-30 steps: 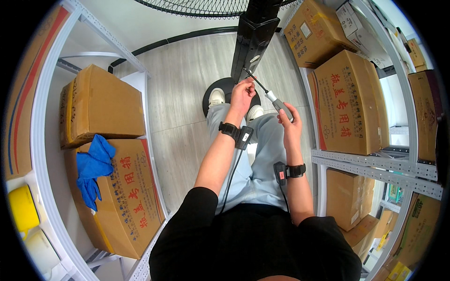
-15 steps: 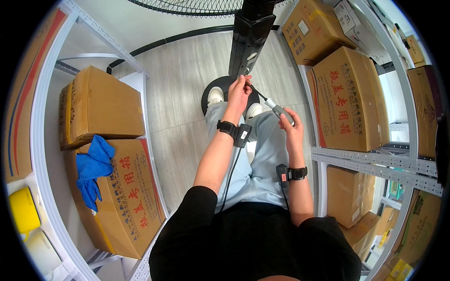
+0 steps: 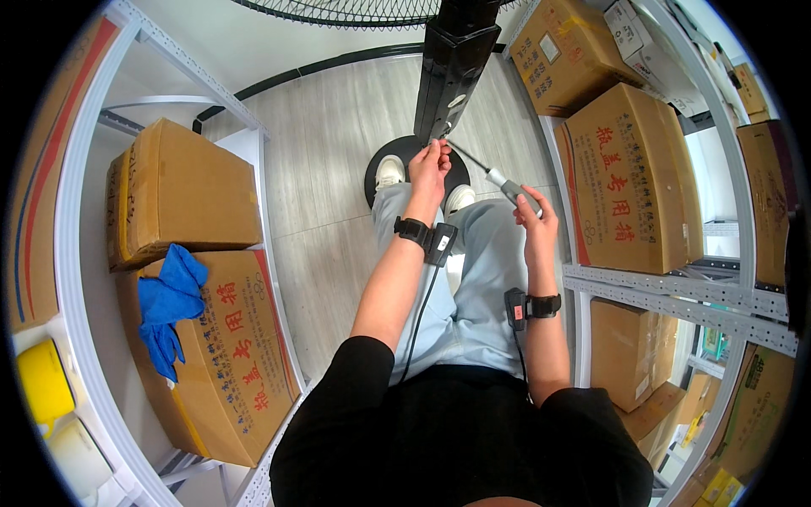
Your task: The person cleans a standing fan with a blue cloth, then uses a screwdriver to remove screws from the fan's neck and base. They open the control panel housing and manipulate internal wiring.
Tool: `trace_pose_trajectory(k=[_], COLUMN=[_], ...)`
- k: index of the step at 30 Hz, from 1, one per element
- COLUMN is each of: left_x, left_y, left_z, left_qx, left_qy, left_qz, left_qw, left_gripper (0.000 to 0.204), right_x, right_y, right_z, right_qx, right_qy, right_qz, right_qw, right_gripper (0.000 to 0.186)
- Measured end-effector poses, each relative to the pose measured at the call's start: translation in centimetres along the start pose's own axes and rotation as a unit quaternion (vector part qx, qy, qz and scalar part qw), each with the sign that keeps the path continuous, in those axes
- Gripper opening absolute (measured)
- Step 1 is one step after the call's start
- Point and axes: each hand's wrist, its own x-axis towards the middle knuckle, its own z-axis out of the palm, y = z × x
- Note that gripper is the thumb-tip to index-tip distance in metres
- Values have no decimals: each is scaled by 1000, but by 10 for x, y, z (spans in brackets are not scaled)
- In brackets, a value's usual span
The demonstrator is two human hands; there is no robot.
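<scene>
My right hand (image 3: 539, 228) is closed round the grey and white handle of a screwdriver (image 3: 515, 194). Its thin dark shaft slants up and left toward the lower part of a black fan post (image 3: 456, 72). At that end my left hand (image 3: 430, 169) is pinched, thumb against fingers, right by the post and the shaft's tip. Whatever lies between those fingertips is too small to make out. The post rises from a round black base (image 3: 404, 147) on the floor, between my feet and beyond my hands.
A wire fan guard (image 3: 338, 15) crosses the top. On the left shelf sit cardboard boxes (image 3: 198, 190), one with a blue cloth (image 3: 171, 291) on it. More boxes (image 3: 625, 173) fill the right shelf. Cables (image 3: 416, 325) hang from black wrist straps on both my arms.
My right hand has moved right with the screwdriver, and more of the shaft shows between my hands. The left hand has shifted only slightly at the post.
</scene>
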Motion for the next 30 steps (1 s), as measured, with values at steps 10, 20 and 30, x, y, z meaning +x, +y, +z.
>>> trace_pose_trajectory(k=[10,20,30], left_x=[3,2,5], left_y=[-2,1,-1], left_z=[-4,-4,-4], left_qx=[10,-4,4], left_qy=[27,39,38], left_qz=[-30,-51,-62], left_qw=[999,998,997], left_gripper=[22,21,18], right_x=[39,52,57], right_y=[-16,-9,3], right_z=[8,18,18], right_qx=[44,77,94], right_qy=[30,16,0], right_qz=[-30,-7,-4], right_qw=[998,997,996], right_gripper=[35,34,35])
